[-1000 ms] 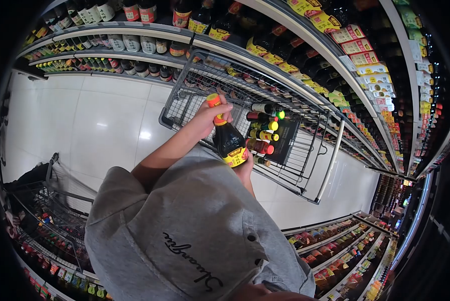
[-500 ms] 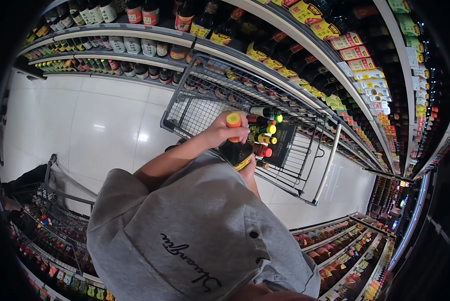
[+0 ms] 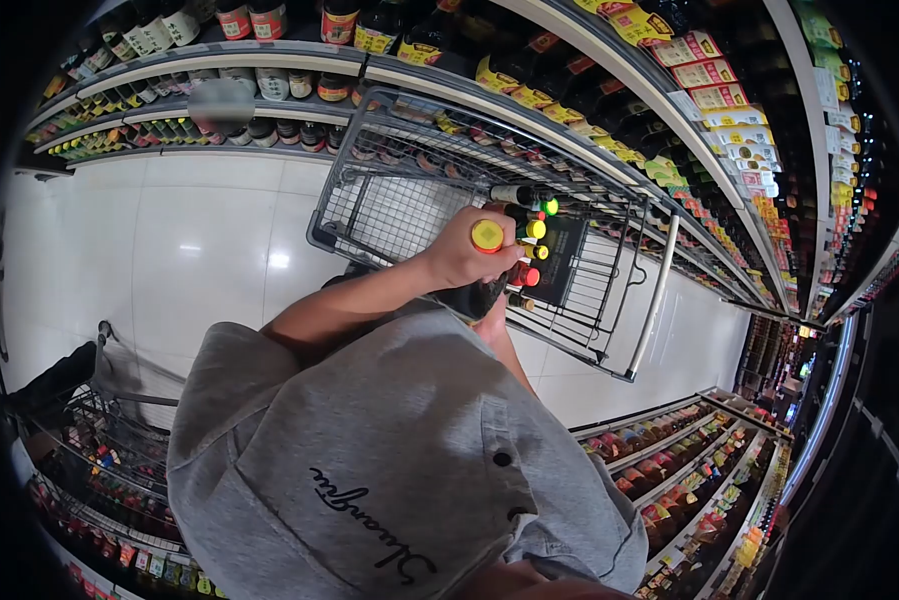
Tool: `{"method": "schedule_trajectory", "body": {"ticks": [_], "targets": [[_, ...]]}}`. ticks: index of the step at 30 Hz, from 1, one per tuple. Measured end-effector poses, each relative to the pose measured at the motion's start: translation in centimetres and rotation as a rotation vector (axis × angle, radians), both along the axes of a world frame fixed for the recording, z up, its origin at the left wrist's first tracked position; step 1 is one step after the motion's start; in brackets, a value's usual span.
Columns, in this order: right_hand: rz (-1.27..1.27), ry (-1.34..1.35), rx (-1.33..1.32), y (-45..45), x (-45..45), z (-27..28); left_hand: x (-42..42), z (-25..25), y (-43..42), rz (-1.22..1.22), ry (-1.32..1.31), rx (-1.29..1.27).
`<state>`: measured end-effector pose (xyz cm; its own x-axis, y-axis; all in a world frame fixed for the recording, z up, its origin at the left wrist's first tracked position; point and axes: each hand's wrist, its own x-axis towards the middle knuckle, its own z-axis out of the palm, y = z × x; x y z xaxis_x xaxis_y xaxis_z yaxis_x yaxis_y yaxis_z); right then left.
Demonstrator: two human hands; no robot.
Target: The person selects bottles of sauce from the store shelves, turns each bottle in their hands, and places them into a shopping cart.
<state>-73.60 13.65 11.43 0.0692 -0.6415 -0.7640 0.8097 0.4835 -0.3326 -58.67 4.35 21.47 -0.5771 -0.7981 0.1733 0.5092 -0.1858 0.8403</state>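
Dark bottle (image 3: 466, 299), one only, stands nearly end-on to the camera between the two hands, beside the shopping cart. The left hand (image 3: 472, 250) is wrapped around its neck under the yellow cap (image 3: 487, 236); the right hand (image 3: 492, 325) is at the lower body, too hidden to tell how firmly it holds. It is probably stiff, smooth and hefty if full, breakable if glass; neck plus base looks the surest hold. Six capped bottles (image 3: 536, 229) seem visible in the cart (image 3: 374, 208); a second cart (image 3: 119, 465) stands well apart.
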Motion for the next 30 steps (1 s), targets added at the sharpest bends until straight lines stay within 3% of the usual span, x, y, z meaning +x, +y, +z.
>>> {"method": "schedule_trajectory", "body": {"ticks": [5,10,17,21,23,27,29,30], "targets": [[-0.069,-0.038,-0.184,2.1,-2.0,-5.1,-1.1,0.4,0.4,0.063,-0.103,-0.004],[-0.22,0.041,-0.13,2.8,-0.6,-2.6,-2.0,-0.9,-0.1,0.141,0.008,0.229],[-0.284,0.07,-0.098,3.0,-0.6,-2.2,-3.5,-0.6,0.2,0.147,-0.054,0.199],[-0.303,-0.013,-0.17,4.2,-1.6,-4.9,-4.5,-1.6,-0.3,0.209,-0.095,0.268],[-0.312,-0.056,-0.07,4.3,-1.6,-4.6,-5.0,-2.2,-0.3,0.229,-0.067,0.359],[-0.256,-0.186,-0.17,4.7,-3.3,-6.0,-6.3,-2.6,-0.6,0.1,-0.117,0.323],[-0.184,-0.15,-0.176,3.9,-3.4,-4.8,-6.9,-2.1,-0.6,0.021,-0.181,0.177],[-0.2,-0.284,-0.186,3.6,-3.8,-4.4,-7.2,-1.9,-0.7,-0.04,-0.203,0.102]]}}
